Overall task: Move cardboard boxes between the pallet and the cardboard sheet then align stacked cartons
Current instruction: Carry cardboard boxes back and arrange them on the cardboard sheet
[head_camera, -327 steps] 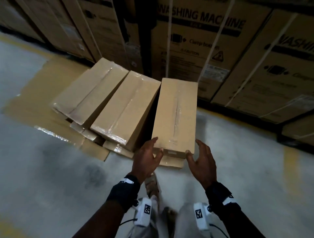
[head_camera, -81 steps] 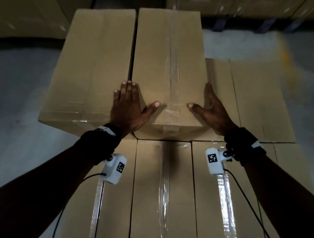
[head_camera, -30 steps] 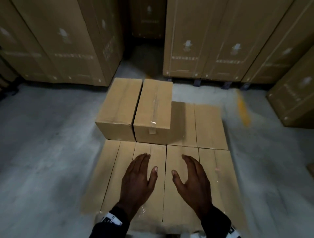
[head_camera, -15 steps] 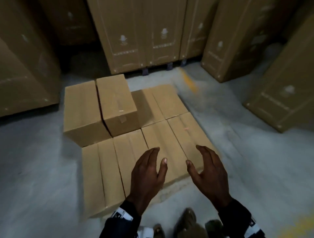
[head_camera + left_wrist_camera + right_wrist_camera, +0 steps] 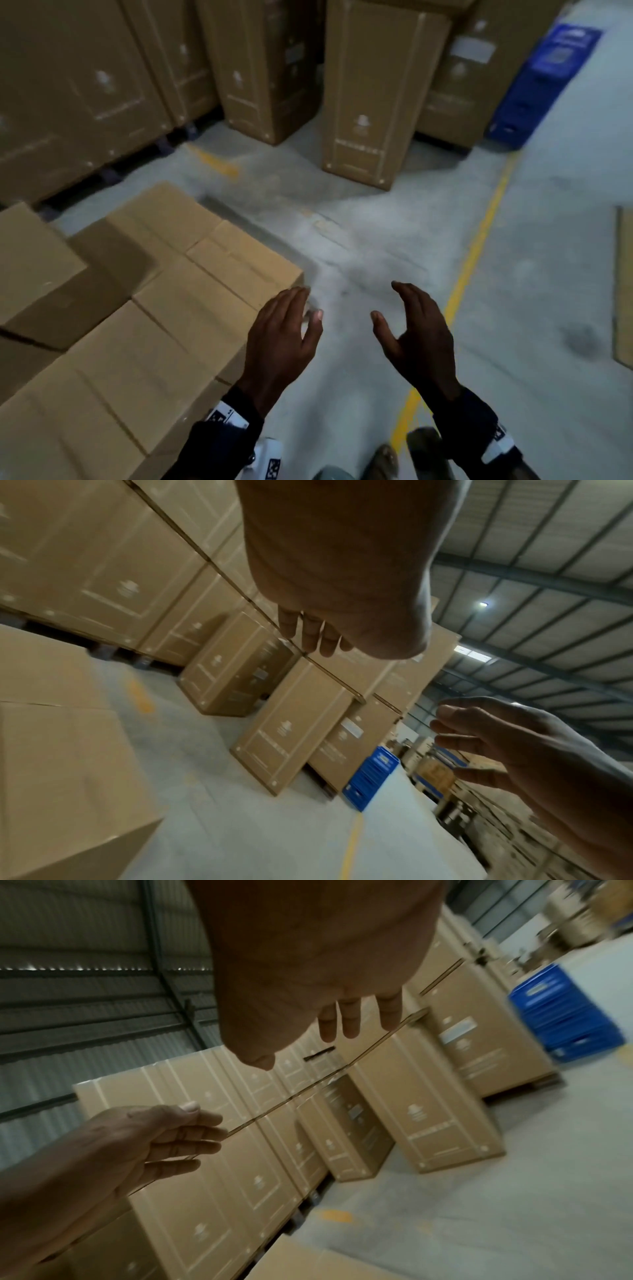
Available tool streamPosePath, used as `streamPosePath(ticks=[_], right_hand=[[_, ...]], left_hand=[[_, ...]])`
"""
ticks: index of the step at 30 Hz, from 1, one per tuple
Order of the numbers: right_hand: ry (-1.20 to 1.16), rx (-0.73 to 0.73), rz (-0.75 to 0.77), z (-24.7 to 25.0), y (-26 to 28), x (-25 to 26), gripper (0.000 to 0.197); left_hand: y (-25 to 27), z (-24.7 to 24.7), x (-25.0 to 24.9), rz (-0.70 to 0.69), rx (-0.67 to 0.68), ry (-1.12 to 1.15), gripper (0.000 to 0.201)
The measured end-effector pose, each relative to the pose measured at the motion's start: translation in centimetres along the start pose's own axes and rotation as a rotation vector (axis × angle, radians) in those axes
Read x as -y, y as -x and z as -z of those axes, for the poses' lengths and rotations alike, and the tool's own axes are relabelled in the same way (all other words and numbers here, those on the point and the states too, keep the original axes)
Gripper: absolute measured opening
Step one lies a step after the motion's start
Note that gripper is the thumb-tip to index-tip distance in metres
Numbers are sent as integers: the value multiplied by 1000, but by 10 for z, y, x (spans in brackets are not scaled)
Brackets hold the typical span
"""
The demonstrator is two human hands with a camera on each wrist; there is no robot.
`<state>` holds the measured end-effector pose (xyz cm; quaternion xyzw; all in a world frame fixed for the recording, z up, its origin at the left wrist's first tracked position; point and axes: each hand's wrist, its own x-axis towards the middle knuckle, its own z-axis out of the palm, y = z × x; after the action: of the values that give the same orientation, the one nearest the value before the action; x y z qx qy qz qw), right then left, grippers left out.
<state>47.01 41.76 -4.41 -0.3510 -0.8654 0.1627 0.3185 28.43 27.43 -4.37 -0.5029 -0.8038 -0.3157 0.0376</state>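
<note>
Low brown cartons [image 5: 154, 325] lie side by side in a flat layer at the left of the head view. A second-tier carton [image 5: 34, 267] sits on them at the far left. My left hand [image 5: 291, 329] hangs empty, fingers relaxed, just past the layer's near right corner. My right hand [image 5: 411, 325] is empty too, palm turned inward, over bare floor. In the left wrist view my left hand [image 5: 325, 593] holds nothing, and a carton [image 5: 61, 750] fills the left side. The right wrist view shows my right hand [image 5: 325, 974] open. The edge of a flat cardboard sheet [image 5: 625, 291] lies at the far right.
Tall strapped cartons [image 5: 373, 102] line the back, one standing alone on the floor. Stacked blue crates [image 5: 544, 78] stand at the upper right. A yellow floor line [image 5: 479, 233] runs from my shoes [image 5: 387, 459] toward the crates. Grey concrete lies between stack and sheet.
My view has swung right, so the carton stack has slid to the left. Both hands have left the stack and now hang empty over the floor beside it.
</note>
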Motion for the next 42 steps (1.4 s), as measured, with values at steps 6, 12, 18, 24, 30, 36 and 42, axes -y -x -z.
streamPosePath(ticks=[6,12,18,24,30,36,42], right_hand=[[93,-111,-109,92,28,-125,52],[189,-255,-333,175,50,-227,53],[287,-395,-580,239,63,-323,52],[386,-479,-804,290,54,-425,52],[483,-541,-988,340,35,-499,57],[573,-628,-1165,381,30,-564,63],[611,-752,-1266,422,48,-646,56]], left_hand=[[-32,-86,-130,-140,85,74,43],[-79,-167,-249,-369,198,138,41],[-131,-266,-349,-556,309,229,39],[-190,-385,-444,-703,453,329,42],[-242,-462,-554,-907,541,410,41],[-271,-538,-660,-1113,638,474,41],[-273,-622,-764,-1211,787,499,43]])
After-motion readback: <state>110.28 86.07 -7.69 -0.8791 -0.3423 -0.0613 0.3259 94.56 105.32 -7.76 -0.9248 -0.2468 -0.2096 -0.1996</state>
